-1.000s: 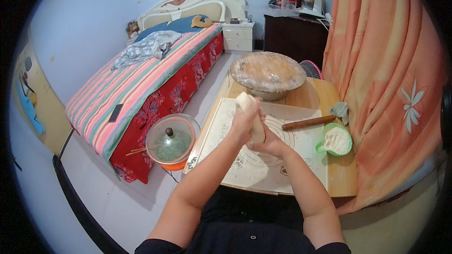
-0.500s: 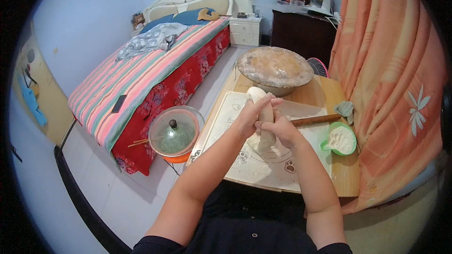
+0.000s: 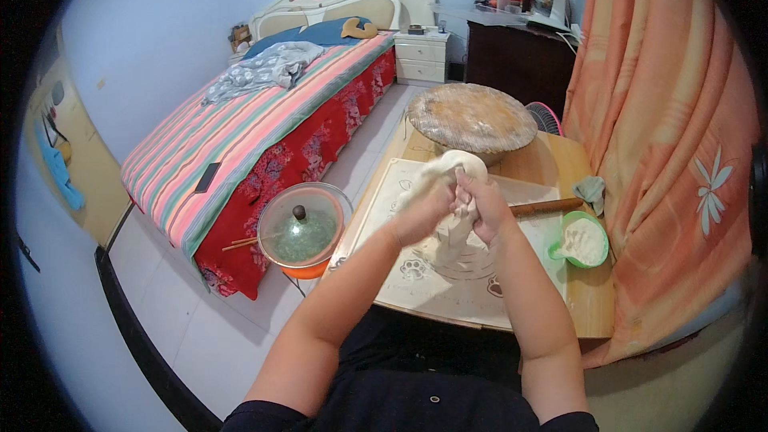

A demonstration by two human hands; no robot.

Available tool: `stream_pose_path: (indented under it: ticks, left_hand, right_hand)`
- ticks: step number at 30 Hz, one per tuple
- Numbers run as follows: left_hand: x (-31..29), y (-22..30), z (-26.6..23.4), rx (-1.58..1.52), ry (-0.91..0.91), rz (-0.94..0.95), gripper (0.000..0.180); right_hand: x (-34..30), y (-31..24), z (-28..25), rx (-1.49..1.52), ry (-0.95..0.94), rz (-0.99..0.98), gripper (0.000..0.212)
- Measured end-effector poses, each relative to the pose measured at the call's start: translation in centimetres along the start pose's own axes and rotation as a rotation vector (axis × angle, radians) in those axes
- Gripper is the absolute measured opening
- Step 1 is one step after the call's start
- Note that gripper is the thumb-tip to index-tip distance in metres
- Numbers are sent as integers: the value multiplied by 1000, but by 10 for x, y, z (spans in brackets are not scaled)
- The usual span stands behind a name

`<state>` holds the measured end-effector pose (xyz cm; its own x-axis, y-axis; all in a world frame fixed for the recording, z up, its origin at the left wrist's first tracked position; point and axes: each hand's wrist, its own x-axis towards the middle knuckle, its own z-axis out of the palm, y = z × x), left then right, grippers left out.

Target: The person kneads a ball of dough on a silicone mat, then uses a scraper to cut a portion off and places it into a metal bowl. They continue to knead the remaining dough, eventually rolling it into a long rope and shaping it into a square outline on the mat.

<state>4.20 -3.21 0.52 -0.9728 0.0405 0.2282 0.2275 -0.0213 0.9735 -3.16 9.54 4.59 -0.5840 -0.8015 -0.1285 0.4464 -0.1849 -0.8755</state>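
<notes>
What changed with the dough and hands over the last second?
Both hands, left hand and right hand, kept hold of the dough. The rope of dough now loops over the top and hangs further down toward the mat. The rolling pin, flour bowl and lidded pot did not visibly shift.

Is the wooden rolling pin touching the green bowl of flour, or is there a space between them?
Apart. The head view shows the rolling pin lying on the table above the green bowl, with a bare strip of mat between its end and the bowl's rim.
</notes>
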Motion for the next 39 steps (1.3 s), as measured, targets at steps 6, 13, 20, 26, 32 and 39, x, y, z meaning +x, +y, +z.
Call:
stream_pose_path:
  ticks: [6,13,20,26,32,39]
  left_hand:
    - [-17,-33,42,152,251,-226,38]
    - [-15,-24,34,-130,172,-353,49]
    - [-28,-46,29,-22,124,-251,65]
    - [-22,-26,34,100,355,-236,42]
    - [30,30,-6,-538,513,47,45]
    - [20,50,14,-146,357,143,53]
  right_hand:
    - [10,20,-10,-81,7,-132,24]
    - [2,29,-23,-81,-126,-89,28]
    - [46,42,-41,160,392,-254,22]
    - [28,27,-26,10,-102,-94,52]
    - [11,33,-25,-500,-378,-193,73]
    - [11,16,-1,-894,-122,-50,53]
